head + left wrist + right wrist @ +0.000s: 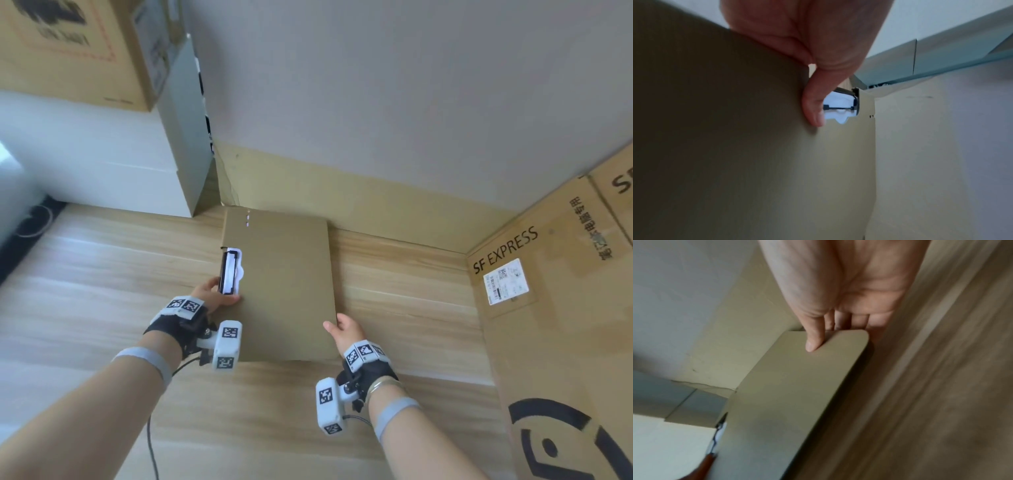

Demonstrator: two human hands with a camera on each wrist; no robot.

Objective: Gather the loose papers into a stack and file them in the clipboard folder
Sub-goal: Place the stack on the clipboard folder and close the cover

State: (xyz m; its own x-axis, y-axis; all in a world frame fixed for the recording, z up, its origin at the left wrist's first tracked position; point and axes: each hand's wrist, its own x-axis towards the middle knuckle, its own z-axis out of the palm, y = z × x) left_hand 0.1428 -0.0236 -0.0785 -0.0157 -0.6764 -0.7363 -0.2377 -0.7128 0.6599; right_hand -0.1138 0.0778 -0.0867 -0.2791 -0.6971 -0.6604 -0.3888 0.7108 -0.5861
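A tan clipboard folder [284, 284] is closed and held just above the wooden table [102, 267]. At its left edge a black metal clip [228, 272] shows through a cut-out, with white paper [239, 260] under it. My left hand [214, 295] grips the folder's left edge just below the clip, thumb [813, 112] on the cover [735, 146]. My right hand [346, 330] pinches the folder's right edge near its front corner, thumb [813, 340] on top of the cover [789, 394] and the fingers underneath. No loose papers lie in view.
A large cardboard box [561, 308] marked SF EXPRESS stands at the right. White boxes [102, 171] and a brown carton [75, 51] are stacked at the back left. A grey wall [376, 102] rises behind the folder. A black cable [34, 219] lies at the far left.
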